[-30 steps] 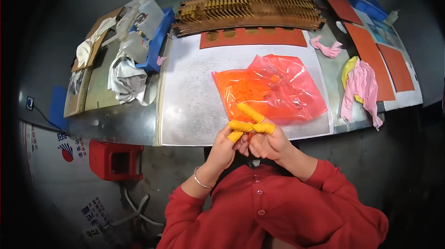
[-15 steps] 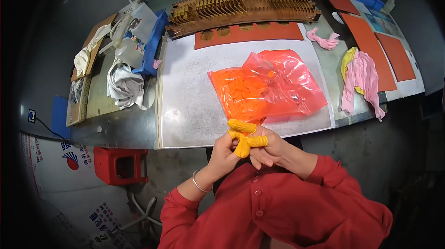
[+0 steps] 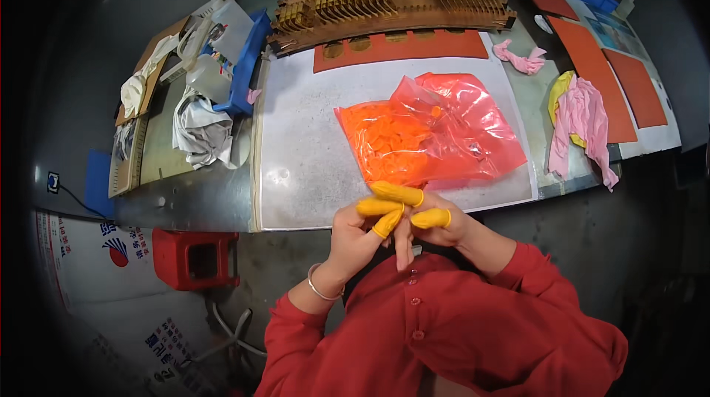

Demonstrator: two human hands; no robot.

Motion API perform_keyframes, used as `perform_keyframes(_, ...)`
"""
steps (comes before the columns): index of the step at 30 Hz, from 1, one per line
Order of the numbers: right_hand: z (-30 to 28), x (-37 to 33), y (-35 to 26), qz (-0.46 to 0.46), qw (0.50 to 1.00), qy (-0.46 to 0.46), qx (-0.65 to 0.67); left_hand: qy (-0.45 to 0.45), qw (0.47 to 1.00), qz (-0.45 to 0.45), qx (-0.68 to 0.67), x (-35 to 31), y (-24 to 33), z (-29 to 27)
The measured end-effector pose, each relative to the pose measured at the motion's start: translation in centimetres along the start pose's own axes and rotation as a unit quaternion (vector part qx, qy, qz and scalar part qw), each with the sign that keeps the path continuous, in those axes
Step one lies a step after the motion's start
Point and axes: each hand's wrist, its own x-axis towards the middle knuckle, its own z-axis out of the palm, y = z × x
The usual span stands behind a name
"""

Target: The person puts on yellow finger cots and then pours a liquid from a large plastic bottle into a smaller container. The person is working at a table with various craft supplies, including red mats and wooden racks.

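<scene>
My left hand (image 3: 357, 238) wears yellow finger cots on its thumb and index finger. Those two tips are closed together on a bare finger of my right hand (image 3: 452, 221); whether anything thin lies between them is hidden. Two fingers of the right hand carry yellow cots as well, one stretched toward the left and one lower down, with the fingers apart. Just beyond both hands, a see-through pink plastic bag (image 3: 473, 134) rests on the white sheet (image 3: 296, 153) covering the table. Many small orange pieces (image 3: 384, 142) fill its left part.
A long brown rack with upright metal fins (image 3: 392, 1) stands at the back, behind an orange-red board (image 3: 399, 51). On the left are a blue bin (image 3: 244, 75) and grey cloth (image 3: 201, 131); on the right, pink cloth (image 3: 584, 120). Below left stands a red stool (image 3: 194, 258).
My left thumb and index finger have come together on a right-hand finger. The right hand has turned and its fingers have spread. The bag lies as before.
</scene>
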Motion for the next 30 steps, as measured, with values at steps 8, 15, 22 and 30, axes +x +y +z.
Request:
perform_keyframes(8, 2.0, -0.6, -0.5, 0.191, 0.978, -0.053, 0.058, -0.144, 0.979, 0.038, 0.138, -0.7, -0.4, -1.2)
perform_keyframes(15, 3.4, -0.8, -5.7, 0.164, 0.944, -0.063, -0.28, -0.212, 0.96, 0.023, 0.179, 1.1, -0.6, 0.1)
perform_keyframes(22, -6.4, 1.6, -14.6, -0.084, 0.408, 0.19, -0.889, 0.024, 0.814, 0.244, 0.526, 5.4, -0.2, 1.3)
perform_keyframes(30, -10.0, 4.1, -13.2, 0.207, 0.445, 0.003, -0.871, 0.014, 0.784, 0.167, 0.598, 6.1, -4.2, 1.4)
